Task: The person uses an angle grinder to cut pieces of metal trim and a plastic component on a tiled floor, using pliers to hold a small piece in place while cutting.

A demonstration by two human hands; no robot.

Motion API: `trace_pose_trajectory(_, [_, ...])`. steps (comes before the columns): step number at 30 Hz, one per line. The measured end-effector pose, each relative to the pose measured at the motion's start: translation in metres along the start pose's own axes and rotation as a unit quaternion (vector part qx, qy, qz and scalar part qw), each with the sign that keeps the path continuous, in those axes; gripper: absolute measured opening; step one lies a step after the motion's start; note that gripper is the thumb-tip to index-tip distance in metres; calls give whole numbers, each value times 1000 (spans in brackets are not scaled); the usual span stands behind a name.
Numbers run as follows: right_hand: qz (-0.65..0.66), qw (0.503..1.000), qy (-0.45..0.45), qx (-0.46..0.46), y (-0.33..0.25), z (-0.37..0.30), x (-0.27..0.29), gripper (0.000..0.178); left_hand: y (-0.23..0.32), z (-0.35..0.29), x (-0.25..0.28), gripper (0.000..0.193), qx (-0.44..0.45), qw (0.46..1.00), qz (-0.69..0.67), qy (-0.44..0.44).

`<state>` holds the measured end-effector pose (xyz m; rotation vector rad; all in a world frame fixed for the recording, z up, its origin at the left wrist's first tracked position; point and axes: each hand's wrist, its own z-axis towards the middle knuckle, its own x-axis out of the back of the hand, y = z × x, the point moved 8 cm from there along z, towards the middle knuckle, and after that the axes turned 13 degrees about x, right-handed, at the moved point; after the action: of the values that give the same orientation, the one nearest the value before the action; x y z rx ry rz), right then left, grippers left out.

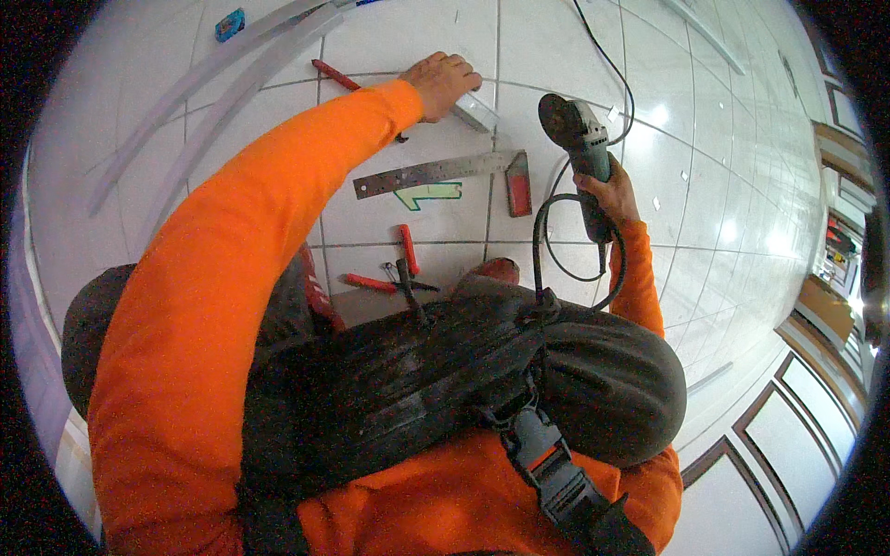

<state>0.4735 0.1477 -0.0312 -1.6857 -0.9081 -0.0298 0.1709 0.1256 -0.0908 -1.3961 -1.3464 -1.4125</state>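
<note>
My right hand [609, 190] grips the body of an angle grinder [591, 153], its dark round disc at the far end, pointing away from me. Farther left, my left hand [443, 85] is closed over a short pale metal bar [476, 113] low on the tiles. One end of that bar shows beside my fingers; the rest is hidden under the hand. Between the hands and nearer to me lies a try square [440, 171] with a red handle. A small pale green angled piece [429, 195] rests beside its blade. Next to my left forearm, a slim red tool [335, 74] is partly covered.
Red-handled pliers [408, 250] lie near my feet. Long metal profiles [232, 97] stretch across the left floor, with a blue tape measure [230, 25] beyond. The grinder's black cord [629, 88] trails away at the far right. Small white scraps [684, 174] dot the tiles.
</note>
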Motion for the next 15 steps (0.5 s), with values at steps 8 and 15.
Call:
trace_pose_trajectory(8, [12,999,-44,13,-2,5,-16,58,-31,-5,2,57,22,996,-84,27])
trace_pose_trajectory(15, [-44,995,-86,-3,-3,12,-30,67,-29,-17,13,52,8,994,-58,87])
